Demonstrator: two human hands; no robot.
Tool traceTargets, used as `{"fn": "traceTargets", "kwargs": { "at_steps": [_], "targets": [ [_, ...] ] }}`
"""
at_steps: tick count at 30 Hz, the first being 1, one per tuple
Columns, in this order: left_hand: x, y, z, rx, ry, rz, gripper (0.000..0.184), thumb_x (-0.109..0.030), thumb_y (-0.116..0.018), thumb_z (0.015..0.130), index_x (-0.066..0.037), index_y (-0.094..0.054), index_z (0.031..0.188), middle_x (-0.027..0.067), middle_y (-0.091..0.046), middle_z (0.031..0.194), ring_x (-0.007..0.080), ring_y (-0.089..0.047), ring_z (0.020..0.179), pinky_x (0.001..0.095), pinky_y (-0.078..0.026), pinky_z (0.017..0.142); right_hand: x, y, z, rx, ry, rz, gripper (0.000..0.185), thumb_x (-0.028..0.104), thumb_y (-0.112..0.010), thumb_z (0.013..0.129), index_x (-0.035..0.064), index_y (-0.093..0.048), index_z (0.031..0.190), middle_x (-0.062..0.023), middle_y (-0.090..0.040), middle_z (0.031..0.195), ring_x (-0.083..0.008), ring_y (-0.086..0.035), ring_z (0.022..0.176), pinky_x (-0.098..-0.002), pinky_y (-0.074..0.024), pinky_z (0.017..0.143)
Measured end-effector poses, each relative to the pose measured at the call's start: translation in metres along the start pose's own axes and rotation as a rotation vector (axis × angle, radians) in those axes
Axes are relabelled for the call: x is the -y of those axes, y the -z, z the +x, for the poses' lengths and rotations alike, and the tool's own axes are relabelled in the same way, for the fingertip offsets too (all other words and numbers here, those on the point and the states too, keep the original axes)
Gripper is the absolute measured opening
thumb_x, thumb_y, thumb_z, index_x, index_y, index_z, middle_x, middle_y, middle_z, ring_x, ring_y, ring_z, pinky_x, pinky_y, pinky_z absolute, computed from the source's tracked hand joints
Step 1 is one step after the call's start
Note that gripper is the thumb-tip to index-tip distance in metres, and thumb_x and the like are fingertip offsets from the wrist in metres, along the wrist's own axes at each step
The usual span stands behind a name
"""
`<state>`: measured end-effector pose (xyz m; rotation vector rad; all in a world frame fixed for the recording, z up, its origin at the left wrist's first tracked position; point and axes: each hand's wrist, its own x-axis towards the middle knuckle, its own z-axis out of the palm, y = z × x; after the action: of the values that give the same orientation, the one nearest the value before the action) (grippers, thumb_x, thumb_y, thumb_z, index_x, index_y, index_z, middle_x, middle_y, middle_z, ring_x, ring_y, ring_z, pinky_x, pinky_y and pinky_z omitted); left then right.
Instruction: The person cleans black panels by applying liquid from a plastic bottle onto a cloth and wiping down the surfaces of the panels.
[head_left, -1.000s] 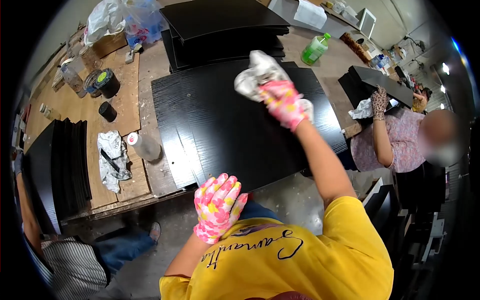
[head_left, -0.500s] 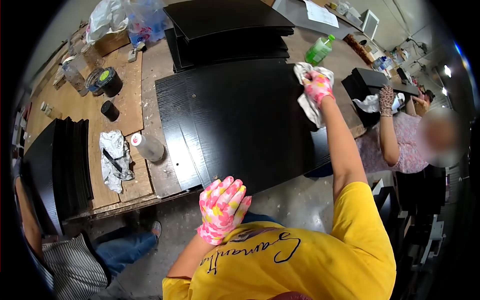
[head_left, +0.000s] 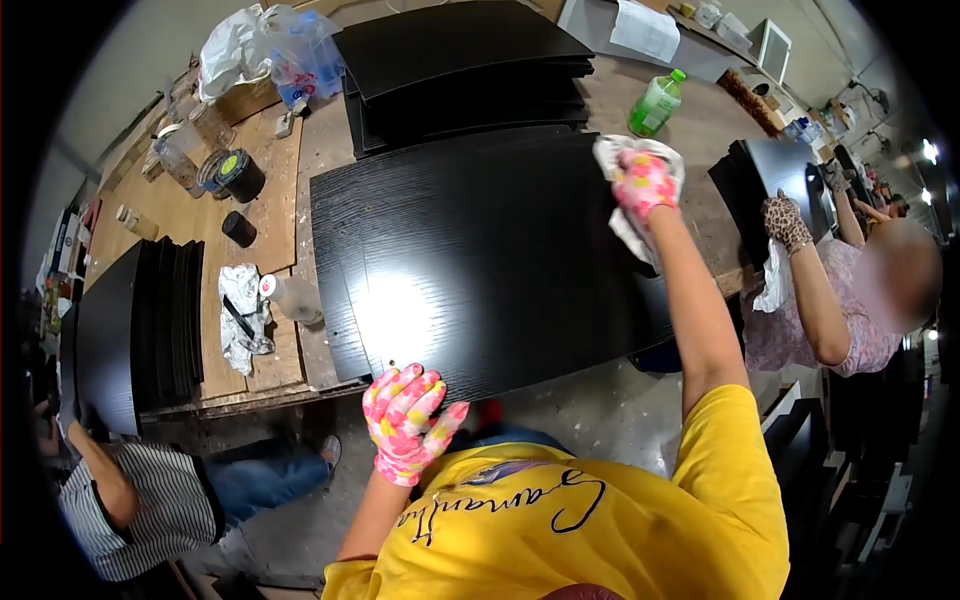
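Note:
A black wood-grain panel (head_left: 480, 250) lies flat before me, with a bright reflection near its left end. My right hand (head_left: 643, 182), in a pink-and-white patterned glove, presses a crumpled white rag (head_left: 632, 238) onto the panel's right end. The fingers are bent over the cloth and partly hide it. At the near edge of the panel is my left hand (head_left: 408, 420), in a matching glove. Its fingers are stretched out and slightly apart, with the thumb to the right, and the fingertips overlap the panel's edge.
More black panels (head_left: 460, 50) are stacked behind, and others (head_left: 165, 330) stand at the left. A green bottle (head_left: 657, 103), a clear bottle (head_left: 292, 298), dark jars (head_left: 240, 177) and a stained cloth (head_left: 243, 325) share the table. Co-workers (head_left: 825, 290) handle panels on both sides.
My left hand has shifted left along the near edge, and its fingers have spread. My right hand and the rag remain at the right end. The right co-worker's panel has changed its tilt.

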<state>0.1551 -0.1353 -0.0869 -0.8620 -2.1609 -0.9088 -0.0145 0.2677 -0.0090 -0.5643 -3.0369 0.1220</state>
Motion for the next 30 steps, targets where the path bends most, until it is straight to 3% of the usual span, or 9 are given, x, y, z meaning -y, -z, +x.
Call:
{"fn": "traceTargets", "kwargs": {
  "at_steps": [4, 8, 12, 16, 20, 22, 27, 28, 30],
  "targets": [
    [0.000, 0.001, -0.001, 0.020, -0.004, -0.001, 0.041, -0.017, -0.086, 0.065, -0.012, -0.068, 0.102, 0.0054, -0.067, 0.112, 0.0270, -0.062, 0.110, 0.0459, -0.043, 0.100, 0.084, -0.014, -0.029, -0.007, 0.414, 0.178, 0.027, 0.024, -0.057, 0.089, 0.0102, -0.062, 0.111, -0.0215, -0.059, 0.123, -0.0384, -0.055, 0.118, -0.0452, -0.0455, 0.098],
    [-0.005, 0.003, -0.002, 0.021, 0.027, 0.032, 0.041, -0.015, -0.086, 0.065, -0.011, -0.069, 0.102, 0.0057, -0.068, 0.111, 0.0273, -0.062, 0.111, 0.0464, -0.043, 0.101, 0.035, -0.016, 0.016, 0.043, 0.170, 0.209, 0.031, 0.020, -0.057, 0.087, 0.0100, -0.063, 0.115, -0.0207, -0.063, 0.117, -0.0377, -0.060, 0.112, -0.0451, -0.0479, 0.094],
    [-0.005, -0.003, -0.005, -0.028, 0.041, 0.038, 0.043, -0.016, -0.087, 0.064, -0.011, -0.069, 0.103, 0.0053, -0.068, 0.111, 0.0271, -0.061, 0.112, 0.0458, -0.043, 0.101, 0.039, -0.020, 0.002, -0.003, 0.408, 0.191, 0.026, 0.017, -0.059, 0.085, 0.0105, -0.064, 0.109, -0.0198, -0.064, 0.110, -0.0378, -0.062, 0.106, -0.0436, -0.0481, 0.094],
    [-0.005, 0.002, -0.002, 0.010, 0.005, 0.057, 0.042, -0.016, -0.087, 0.065, -0.011, -0.069, 0.102, 0.0053, -0.068, 0.111, 0.0270, -0.061, 0.112, 0.0454, -0.043, 0.101, 0.047, -0.011, 0.013, 0.014, 0.182, 0.204, 0.027, 0.018, -0.061, 0.084, 0.0123, -0.063, 0.110, -0.0199, -0.063, 0.117, -0.0376, -0.059, 0.113, -0.0422, -0.0465, 0.097],
    [0.003, 0.000, -0.007, 0.001, 0.005, 0.026, 0.039, -0.016, -0.085, 0.067, -0.011, -0.069, 0.103, 0.0062, -0.068, 0.112, 0.0278, -0.061, 0.111, 0.0453, -0.043, 0.100, 0.056, -0.005, -0.002, 0.081, 0.268, 0.126, 0.026, 0.014, -0.059, 0.084, 0.0109, -0.064, 0.110, -0.0192, -0.064, 0.116, -0.0369, -0.060, 0.113, -0.0432, -0.0475, 0.096],
    [0.003, 0.004, -0.006, 0.038, 0.001, 0.010, 0.039, -0.016, -0.085, 0.068, -0.010, -0.069, 0.104, 0.0063, -0.067, 0.113, 0.0278, -0.061, 0.111, 0.0454, -0.043, 0.100, 0.053, -0.006, 0.003, -0.023, 0.195, 0.117, 0.021, 0.017, -0.064, 0.084, 0.0085, -0.065, 0.103, -0.0185, -0.067, 0.098, -0.0353, -0.063, 0.101, -0.0414, -0.0490, 0.086],
    [0.014, 0.011, -0.005, 0.124, -0.033, -0.082, 0.041, -0.016, -0.083, 0.070, -0.010, -0.068, 0.108, 0.0059, -0.066, 0.117, 0.0269, -0.058, 0.116, 0.0451, -0.042, 0.100, 0.059, -0.005, -0.010, 0.067, 0.307, 0.146, 0.023, 0.022, -0.065, 0.087, 0.0082, -0.062, 0.105, -0.0182, -0.064, 0.105, -0.0351, -0.061, 0.105, -0.0419, -0.0485, 0.088],
    [0.015, 0.012, -0.004, 0.132, -0.027, -0.114, 0.041, -0.015, -0.083, 0.070, -0.010, -0.068, 0.108, 0.0057, -0.066, 0.116, 0.0266, -0.058, 0.115, 0.0451, -0.043, 0.100, 0.034, -0.034, 0.012, -0.102, 0.306, 0.076, 0.023, 0.021, -0.065, 0.087, 0.0085, -0.063, 0.107, -0.0178, -0.065, 0.105, -0.0353, -0.061, 0.105, -0.0424, -0.0483, 0.090],
    [0.018, 0.012, -0.004, 0.132, -0.036, -0.147, 0.042, -0.017, -0.084, 0.070, -0.010, -0.068, 0.108, 0.0058, -0.066, 0.116, 0.0265, -0.059, 0.115, 0.0452, -0.043, 0.100, 0.035, -0.013, 0.021, -0.053, 0.063, -0.001, 0.026, 0.021, -0.063, 0.088, 0.0079, -0.063, 0.110, -0.0178, -0.066, 0.108, -0.0355, -0.061, 0.108, -0.0426, -0.0478, 0.091]
  ]
}}
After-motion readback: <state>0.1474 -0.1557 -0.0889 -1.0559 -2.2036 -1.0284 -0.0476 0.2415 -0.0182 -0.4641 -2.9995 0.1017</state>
